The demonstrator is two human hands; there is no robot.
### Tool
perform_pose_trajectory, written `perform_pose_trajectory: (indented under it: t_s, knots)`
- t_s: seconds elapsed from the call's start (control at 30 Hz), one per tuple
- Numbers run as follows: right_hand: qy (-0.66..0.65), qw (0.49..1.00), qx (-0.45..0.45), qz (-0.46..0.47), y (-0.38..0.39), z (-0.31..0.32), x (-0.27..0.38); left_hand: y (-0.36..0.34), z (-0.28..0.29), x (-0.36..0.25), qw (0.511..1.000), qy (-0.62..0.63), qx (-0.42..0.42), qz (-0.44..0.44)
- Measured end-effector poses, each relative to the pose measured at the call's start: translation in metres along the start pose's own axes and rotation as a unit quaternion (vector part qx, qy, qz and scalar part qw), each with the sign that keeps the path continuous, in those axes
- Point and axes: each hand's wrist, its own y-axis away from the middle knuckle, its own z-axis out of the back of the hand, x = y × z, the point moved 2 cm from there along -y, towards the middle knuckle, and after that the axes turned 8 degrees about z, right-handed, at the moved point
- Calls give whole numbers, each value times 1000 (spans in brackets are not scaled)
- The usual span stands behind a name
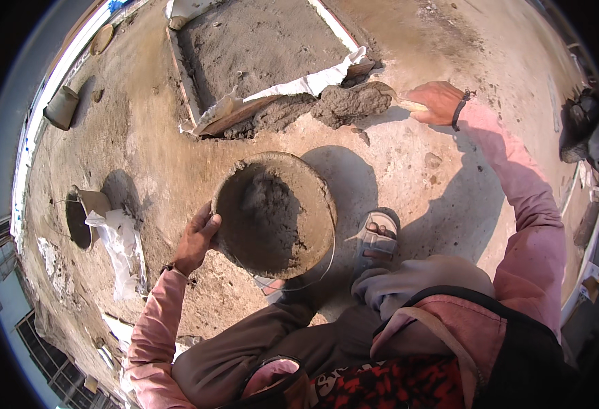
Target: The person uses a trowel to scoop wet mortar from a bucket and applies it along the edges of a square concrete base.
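Note:
My left hand [197,238] is closed on the left rim of a round, mortar-smeared bucket [323,198], which is tilted so its opening faces me. Wet grey mortar [265,204] lies inside it, and a thin wire handle hangs at its lower side. Out to the right, my right hand [439,102] is wrapped round the light handle of a trowel [412,105]. Its blade is mostly lost in a heap of wet mortar [350,103] beside the near edge of a square frame [238,116]. Levelled grey mortar [265,48] fills that frame.
White sheeting [313,82] laps over the frame's near edge. On the left a second bucket [81,218] lies tipped beside a torn white sack [119,252]; another bucket [62,108] stands farther off. My sandalled foot [378,235] is just right of the held bucket. Dark items [582,126] sit at far right.

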Motion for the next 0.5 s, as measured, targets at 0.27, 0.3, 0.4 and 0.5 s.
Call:
perform_pose_trajectory:
  t_s: [0.27, 0.3, 0.4, 0.5]
  knots:
    - [52, 981, -170, -83, 18, -92, 0, -7, 8, 21, 999, 12, -15, -30]
    - [32, 982, -160, -95, 30, -98, 5, -8, 4, 13, 1000, 8, -2, -15]
    - [11, 986, -150, -71, 41, -120, 31, 3, -3, -2, 1000, 2, 11, 11]
    - [10, 987, -130, -91, 21, -139, 44, -1, -2, 3, 1000, 3, 9, -3]
